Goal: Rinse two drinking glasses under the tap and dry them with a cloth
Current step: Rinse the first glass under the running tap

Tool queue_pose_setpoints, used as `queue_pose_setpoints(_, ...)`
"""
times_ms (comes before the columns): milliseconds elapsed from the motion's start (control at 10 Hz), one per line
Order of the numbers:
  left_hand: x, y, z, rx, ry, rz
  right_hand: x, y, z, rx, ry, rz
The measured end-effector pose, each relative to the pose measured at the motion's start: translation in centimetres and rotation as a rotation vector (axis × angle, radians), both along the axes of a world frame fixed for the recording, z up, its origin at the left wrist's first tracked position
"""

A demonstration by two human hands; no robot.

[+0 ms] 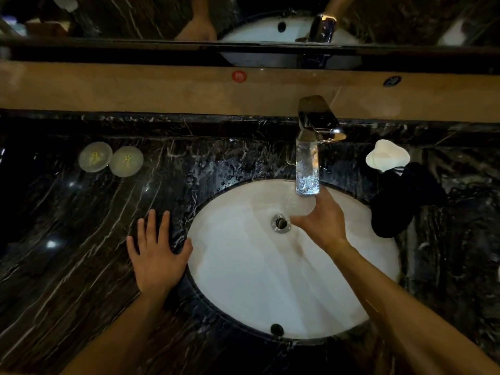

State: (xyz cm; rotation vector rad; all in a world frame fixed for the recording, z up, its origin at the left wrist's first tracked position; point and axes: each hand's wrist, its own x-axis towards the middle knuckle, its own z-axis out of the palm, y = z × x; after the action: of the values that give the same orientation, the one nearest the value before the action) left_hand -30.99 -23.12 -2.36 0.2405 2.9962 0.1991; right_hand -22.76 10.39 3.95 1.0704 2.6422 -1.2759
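My right hand (323,221) holds a clear drinking glass (307,169) upright by its base, directly under the chrome tap (318,121). Water churns inside the glass and runs down into the white oval sink (243,266). My left hand (157,250) lies flat on the black marble counter, fingers spread, at the sink's left rim, holding nothing. A dark cloth (400,201) is heaped on the counter at the sink's right edge. I cannot make out a second glass.
Two round pale coasters or lids (95,157) (126,161) lie on the counter (67,226) at the back left. A white soap dish (387,156) sits right of the tap, behind the cloth. A mirror runs along the back wall. The sink drain (280,223) is open.
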Motion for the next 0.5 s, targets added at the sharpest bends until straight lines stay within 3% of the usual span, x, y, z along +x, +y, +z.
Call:
queue_pose_setpoints(100, 0.0, 0.0, -0.1, 0.003, 0.004, 0.001, 0.5, 1.5, 0.2, -0.091, -0.053, -0.034)
queue_pose_setpoints(300, 0.1, 0.1, -0.1, 0.024, 0.016, -0.002, 1.9, 2.9, -0.4, -0.643, -0.084, -0.148)
queue_pose_setpoints(500, 0.1, 0.0, -0.2, 0.017, 0.017, -0.003, 2.7, 1.4, -1.7, -0.955, -0.203, -0.3)
